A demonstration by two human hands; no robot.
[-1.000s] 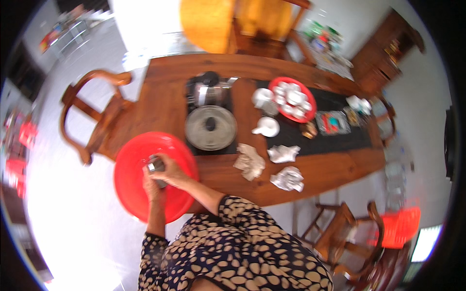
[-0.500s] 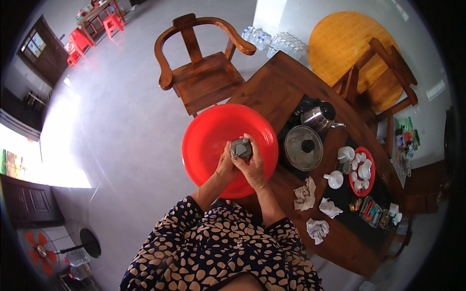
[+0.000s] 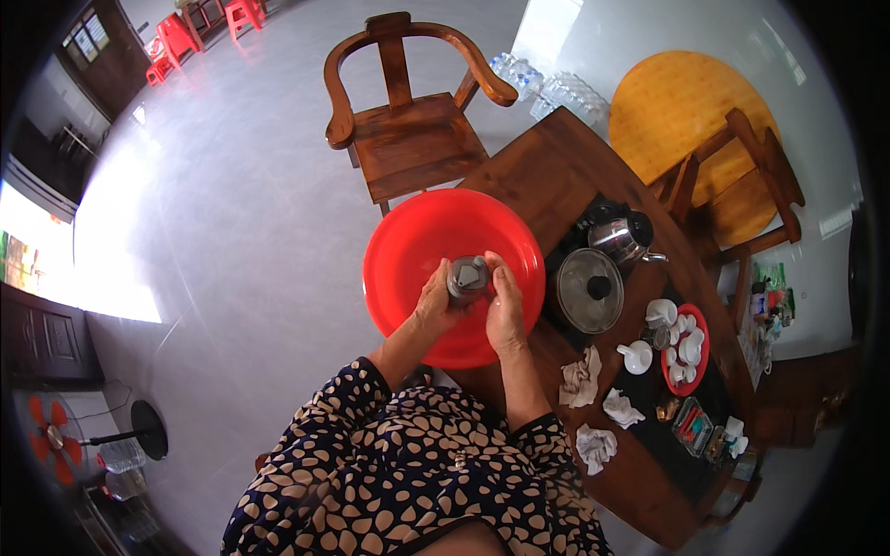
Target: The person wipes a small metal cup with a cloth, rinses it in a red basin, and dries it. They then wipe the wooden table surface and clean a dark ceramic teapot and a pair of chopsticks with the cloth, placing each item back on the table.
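A bottle with a grey lid (image 3: 469,272) stands upright over the large red basin (image 3: 394,232), seen from above, its lower part mostly hidden. My left hand (image 3: 436,298) wraps around its left side and grips it. On the other side is my right hand (image 3: 504,310), its fingers stretched up alongside the lid and its palm turned inward. Whether these fingertips touch the bottle I cannot tell.
The basin overlaps the edge of a wooden table (image 3: 519,167). To its right are a glass-lidded pot (image 3: 579,301), a steel kettle (image 3: 616,239), crumpled tissues (image 3: 580,378) and a red tray (image 3: 702,324) of white cups. A wooden armchair (image 3: 417,134) stands beyond.
My right hand has moved off the lid to the bottle's right side, its thumb lifted away. The left hand keeps its hold. The whole view has shifted slightly.
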